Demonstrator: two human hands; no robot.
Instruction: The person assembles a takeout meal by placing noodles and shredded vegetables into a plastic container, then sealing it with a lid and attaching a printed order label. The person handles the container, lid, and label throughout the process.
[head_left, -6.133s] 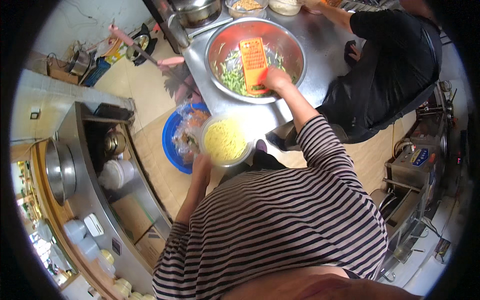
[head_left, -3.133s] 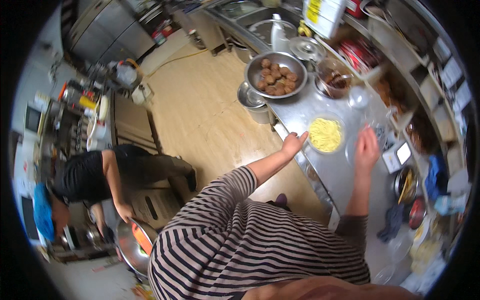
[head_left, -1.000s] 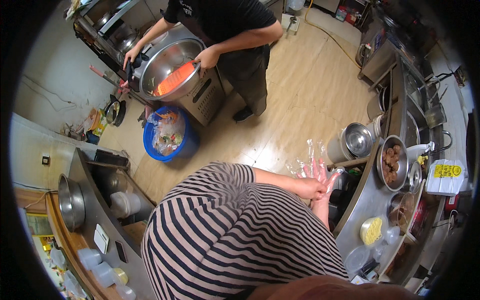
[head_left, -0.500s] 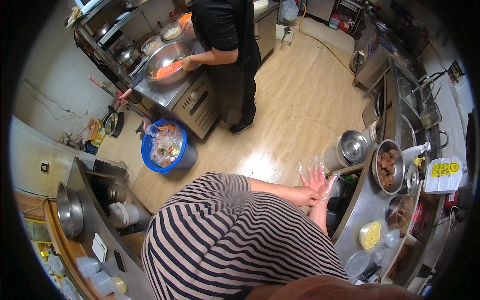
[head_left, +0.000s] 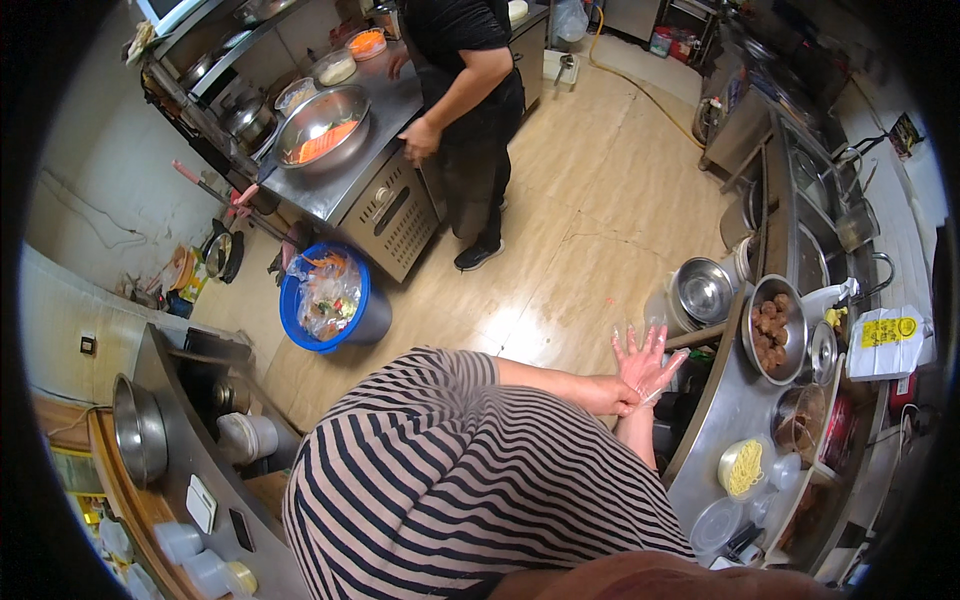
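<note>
My right hand [head_left: 646, 368] is inside a clear plastic glove [head_left: 655, 383], palm up with its fingers spread wide. At that wrist, my left hand [head_left: 612, 395] is closed on the glove's cuff. Both hands are out in front of me to the right, beside the edge of the right-hand counter. Nothing lies in the gloved palm.
Along the right counter [head_left: 696, 440] stand a bowl of brown meatballs [head_left: 770, 335], a tub of yellow noodles [head_left: 742, 468] and a steel pot [head_left: 703, 290]. Ahead left, a co-worker [head_left: 465, 130] stands by a steel bowl [head_left: 350, 110] and a blue bin [head_left: 368, 320].
My right fingers have gone deeper into the glove, whose loose tips now stick out less, and have spread wider. The co-worker's hand has left the steel bowl.
</note>
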